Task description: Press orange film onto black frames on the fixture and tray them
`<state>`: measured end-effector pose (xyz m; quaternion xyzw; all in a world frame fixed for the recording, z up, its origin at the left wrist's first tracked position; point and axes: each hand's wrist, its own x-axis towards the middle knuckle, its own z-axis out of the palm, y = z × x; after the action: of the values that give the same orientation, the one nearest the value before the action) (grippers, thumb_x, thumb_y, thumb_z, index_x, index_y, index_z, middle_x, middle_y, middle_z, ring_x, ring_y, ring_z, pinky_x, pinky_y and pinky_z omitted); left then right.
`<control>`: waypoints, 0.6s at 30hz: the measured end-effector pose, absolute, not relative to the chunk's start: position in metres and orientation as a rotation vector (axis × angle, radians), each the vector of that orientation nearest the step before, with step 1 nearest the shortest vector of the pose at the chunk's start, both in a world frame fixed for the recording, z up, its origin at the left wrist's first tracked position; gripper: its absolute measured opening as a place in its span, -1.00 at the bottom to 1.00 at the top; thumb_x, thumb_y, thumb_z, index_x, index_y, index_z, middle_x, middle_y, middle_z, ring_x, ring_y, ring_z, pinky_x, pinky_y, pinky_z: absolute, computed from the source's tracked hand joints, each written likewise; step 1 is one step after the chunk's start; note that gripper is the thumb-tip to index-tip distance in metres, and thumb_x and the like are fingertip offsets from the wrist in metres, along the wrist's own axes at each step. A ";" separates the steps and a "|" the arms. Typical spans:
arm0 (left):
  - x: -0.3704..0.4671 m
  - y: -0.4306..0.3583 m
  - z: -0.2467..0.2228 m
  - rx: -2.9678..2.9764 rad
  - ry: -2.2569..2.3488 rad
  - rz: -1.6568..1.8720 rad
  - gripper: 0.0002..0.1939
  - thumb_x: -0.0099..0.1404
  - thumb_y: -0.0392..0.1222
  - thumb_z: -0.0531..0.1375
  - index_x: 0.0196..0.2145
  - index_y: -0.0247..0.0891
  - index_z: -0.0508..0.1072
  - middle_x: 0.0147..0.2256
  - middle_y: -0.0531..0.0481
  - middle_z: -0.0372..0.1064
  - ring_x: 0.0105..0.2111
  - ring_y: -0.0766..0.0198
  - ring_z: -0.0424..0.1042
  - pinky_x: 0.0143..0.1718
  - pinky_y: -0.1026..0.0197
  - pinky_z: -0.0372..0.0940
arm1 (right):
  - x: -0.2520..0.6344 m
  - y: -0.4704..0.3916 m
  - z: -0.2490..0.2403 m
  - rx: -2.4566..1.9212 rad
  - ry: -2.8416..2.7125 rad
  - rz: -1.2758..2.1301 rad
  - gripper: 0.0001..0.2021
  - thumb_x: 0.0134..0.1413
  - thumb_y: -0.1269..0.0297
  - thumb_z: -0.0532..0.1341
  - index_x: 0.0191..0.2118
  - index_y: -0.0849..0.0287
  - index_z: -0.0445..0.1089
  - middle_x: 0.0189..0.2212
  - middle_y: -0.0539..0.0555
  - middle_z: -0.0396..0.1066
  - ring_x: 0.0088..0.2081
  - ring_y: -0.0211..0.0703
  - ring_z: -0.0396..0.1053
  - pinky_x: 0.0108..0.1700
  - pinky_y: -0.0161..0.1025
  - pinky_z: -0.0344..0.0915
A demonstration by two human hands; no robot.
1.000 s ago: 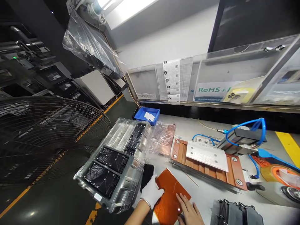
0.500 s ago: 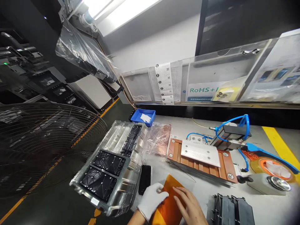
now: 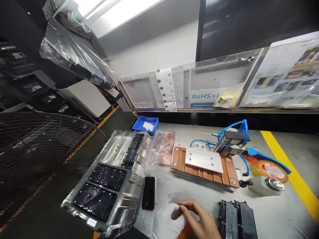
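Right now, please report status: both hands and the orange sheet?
Left hand gloved, right hand bare, both pinching orange sheet at bottom edge. Sheet mostly hidden. Black phone lies just left.

A white-gloved left hand (image 3: 165, 223) and a bare right hand (image 3: 201, 220) are pinching an orange sheet (image 3: 177, 215) at the bench's near edge. A black phone (image 3: 149, 197) is lying just beside them.
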<state>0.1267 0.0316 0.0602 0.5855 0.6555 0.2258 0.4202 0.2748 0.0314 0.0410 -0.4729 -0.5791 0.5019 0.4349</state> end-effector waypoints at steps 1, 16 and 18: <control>0.127 0.031 0.061 1.455 1.668 0.557 -0.69 0.20 0.13 0.19 -0.37 -0.14 0.57 -0.40 -0.04 0.55 -0.38 0.19 0.48 -0.28 0.23 0.41 | 0.276 0.032 0.042 -1.170 -1.415 1.309 -0.71 0.34 0.03 0.11 -0.17 0.13 0.45 -0.29 0.10 0.59 -0.22 -0.09 0.56 -0.08 -0.29 0.46; 0.122 0.030 0.060 1.443 1.596 0.511 -0.50 0.17 0.34 0.17 -0.33 -0.11 0.64 -0.35 -0.09 0.58 -0.33 0.13 0.51 -0.29 0.19 0.39 | 0.294 0.045 0.051 -1.019 -1.256 1.774 -0.63 0.25 -0.08 0.19 -0.15 0.16 0.43 -0.19 0.19 0.58 -0.10 0.05 0.52 -0.01 -0.11 0.38; 0.123 0.030 0.060 1.439 1.590 0.521 -0.56 0.17 0.30 0.20 -0.32 -0.09 0.64 -0.34 -0.07 0.58 -0.34 0.14 0.51 -0.29 0.19 0.39 | 0.295 0.047 0.052 -0.993 -1.174 1.834 -0.61 0.24 -0.11 0.19 -0.21 0.17 0.41 -0.24 0.20 0.58 -0.12 0.08 0.53 -0.03 -0.09 0.39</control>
<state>0.1227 0.0302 0.0604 0.5821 0.6432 0.2108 0.4506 0.2949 0.0472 0.0523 -0.3862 -0.4567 0.7131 0.3656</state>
